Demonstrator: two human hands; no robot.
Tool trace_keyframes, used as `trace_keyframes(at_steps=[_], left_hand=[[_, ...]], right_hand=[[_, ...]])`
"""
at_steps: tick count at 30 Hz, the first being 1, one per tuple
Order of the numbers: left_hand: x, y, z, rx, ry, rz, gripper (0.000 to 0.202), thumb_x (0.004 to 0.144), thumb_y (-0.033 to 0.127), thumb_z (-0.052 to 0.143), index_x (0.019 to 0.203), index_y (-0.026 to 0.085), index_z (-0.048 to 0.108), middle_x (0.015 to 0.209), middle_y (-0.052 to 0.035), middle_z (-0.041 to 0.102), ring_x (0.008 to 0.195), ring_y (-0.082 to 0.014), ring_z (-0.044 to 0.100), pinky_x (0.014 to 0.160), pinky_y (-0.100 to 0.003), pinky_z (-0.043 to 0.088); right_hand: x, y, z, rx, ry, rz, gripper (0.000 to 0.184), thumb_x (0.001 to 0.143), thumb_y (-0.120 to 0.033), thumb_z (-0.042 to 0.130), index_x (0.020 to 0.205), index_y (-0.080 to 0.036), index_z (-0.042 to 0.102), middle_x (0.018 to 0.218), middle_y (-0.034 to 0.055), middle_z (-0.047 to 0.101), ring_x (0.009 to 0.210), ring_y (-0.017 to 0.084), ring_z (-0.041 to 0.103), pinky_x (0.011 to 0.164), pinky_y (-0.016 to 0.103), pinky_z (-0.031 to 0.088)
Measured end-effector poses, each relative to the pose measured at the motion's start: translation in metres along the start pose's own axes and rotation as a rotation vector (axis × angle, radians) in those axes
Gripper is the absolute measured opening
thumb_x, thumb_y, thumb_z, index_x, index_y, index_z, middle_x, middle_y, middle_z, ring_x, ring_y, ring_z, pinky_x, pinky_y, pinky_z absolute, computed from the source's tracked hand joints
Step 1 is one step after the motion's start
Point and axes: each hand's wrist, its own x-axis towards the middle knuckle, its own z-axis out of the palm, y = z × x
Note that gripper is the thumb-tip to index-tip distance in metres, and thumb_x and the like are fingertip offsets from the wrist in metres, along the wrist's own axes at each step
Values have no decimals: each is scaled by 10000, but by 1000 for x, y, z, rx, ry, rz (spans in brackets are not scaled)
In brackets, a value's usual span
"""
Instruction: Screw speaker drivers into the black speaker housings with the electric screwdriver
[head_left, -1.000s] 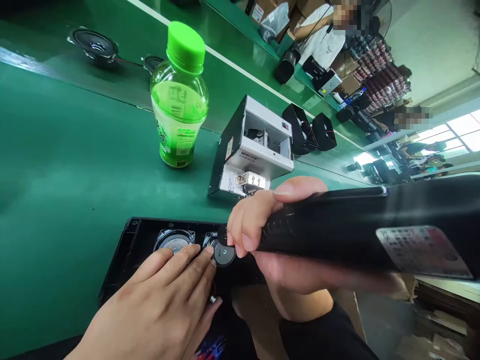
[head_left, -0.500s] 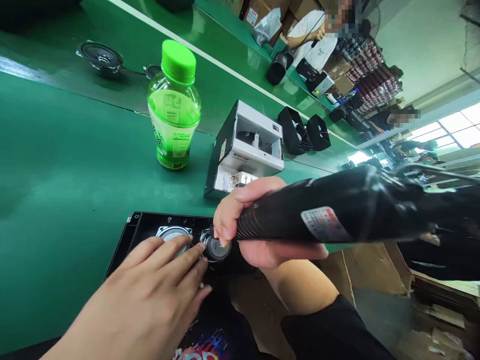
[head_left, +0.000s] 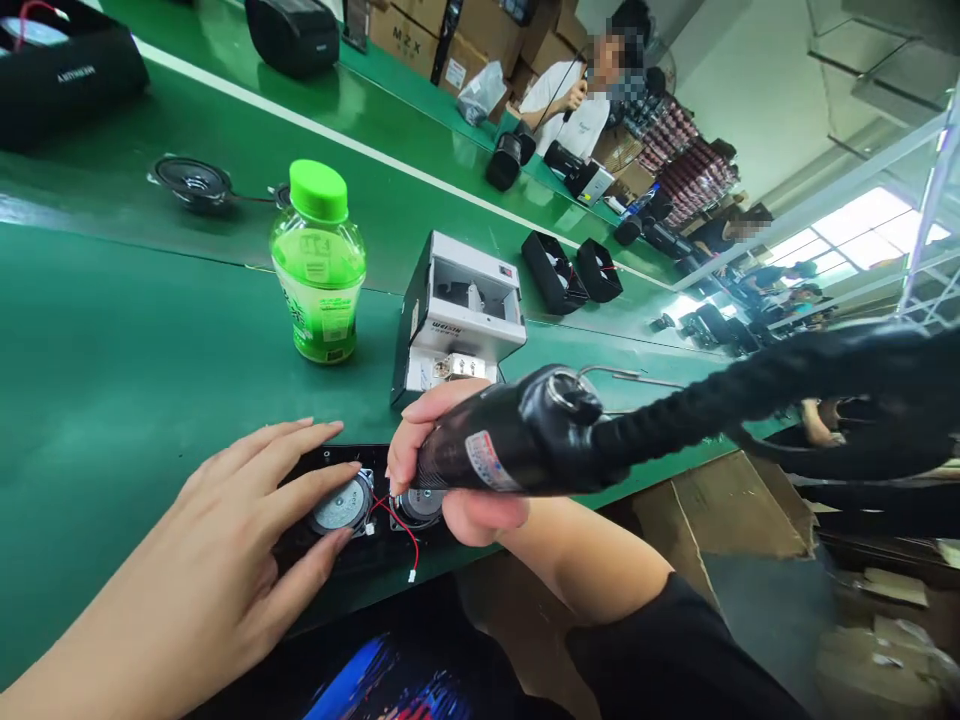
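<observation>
My right hand [head_left: 480, 515] is wrapped round the black body of an electric screwdriver [head_left: 469, 440], which has a white label and a thick corded cable at its rear. Its tip is hidden behind the hand, over the right-hand speaker [head_left: 421, 508]. Both speakers sit magnet side up on a black panel [head_left: 300, 552] at the table's front. With fingers spread, my left hand [head_left: 247, 530] reaches over the panel, index fingertip and thumb at the edge of the left-hand speaker [head_left: 341, 505]. Red wires [head_left: 412, 535] with white plugs lie between and below the speakers.
Behind the panel stand a white and black screw feeder [head_left: 469, 310] and a green-capped bottle [head_left: 319, 265]. A loose speaker [head_left: 193, 183] lies farther left. Black speaker housings [head_left: 555, 272] are beyond. A co-worker in a white shirt [head_left: 570, 125] sits across; cardboard [head_left: 739, 500] is at lower right.
My left hand has drawn back left and opened wider, uncovering the left-hand speaker and the red wires. My right hand with the screwdriver has shifted left in view, and the camera view has turned.
</observation>
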Motion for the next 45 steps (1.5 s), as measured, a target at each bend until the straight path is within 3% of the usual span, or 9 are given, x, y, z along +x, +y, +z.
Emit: trace_keyframes(at_steps=[6,11,15,20,23,27,34,39,45], left_hand=[[5,-1,1,62,37,24,339,1196,389,683,1467,359,884,1702,-90,827,1567,-405,774,1264,-617,644],[-1,-5,4,62,22,25,365,1176,369,699,1511,362,846,1758,-88,801,1600,-417,752,1296,-649,620],[-6,-10,7,68,-1,-3,393,1170,403,714,1537,370,851,1810,-83,777,1651,-442,738,1323,-663,623],[-8,-7,6,44,10,-17,407,1184,383,710,1572,376,833,1829,-68,765,1672,-434,732,1345,-663,602],[-6,-4,5,38,4,-27,396,1193,377,702,1568,376,829,1818,-62,773,1659,-434,735,1343,-656,597],[-5,-5,6,48,-5,-26,388,1187,393,712,1554,369,835,1824,-65,768,1638,-449,743,1345,-668,600],[-9,-12,8,52,5,-15,407,1175,394,738,1570,380,836,1842,-51,755,1675,-434,735,1408,-655,591],[-9,-9,10,36,9,-22,394,1185,384,731,1570,381,814,1834,-49,754,1685,-414,721,1419,-638,575],[-7,-4,9,33,26,-20,405,1189,366,722,1589,382,787,1824,-59,758,1683,-411,720,1389,-635,581]], right_hand=[[-2,-40,-1,155,172,-136,738,1056,-1007,832,1433,-373,827,815,-53,822,564,180,713,584,313,652],[32,-98,-26,31,342,-285,618,1019,-975,929,1213,-391,883,740,-67,812,539,198,728,563,356,677],[60,-84,-36,-121,315,-398,633,1006,-1028,889,1106,-405,834,673,-87,740,482,188,651,475,333,560],[72,-60,-33,-116,314,-306,848,878,-1201,793,1049,-371,788,605,-87,698,407,192,576,413,350,523],[75,-56,-35,-88,322,-237,813,935,-1151,826,1162,-371,794,630,-101,693,429,164,586,432,320,531],[72,-55,-41,-41,375,-232,797,1100,-1124,592,1314,-378,777,659,-109,659,442,152,565,422,299,479],[50,-86,-38,-164,343,-283,700,1069,-1108,679,1161,-432,834,674,-118,711,487,139,646,514,306,546],[56,-73,-36,-220,373,-306,857,936,-1242,665,1073,-402,767,630,-116,676,447,169,612,491,335,540],[59,-65,-36,-90,335,-216,784,941,-1155,804,1091,-386,819,615,-107,711,415,158,607,435,304,564]])
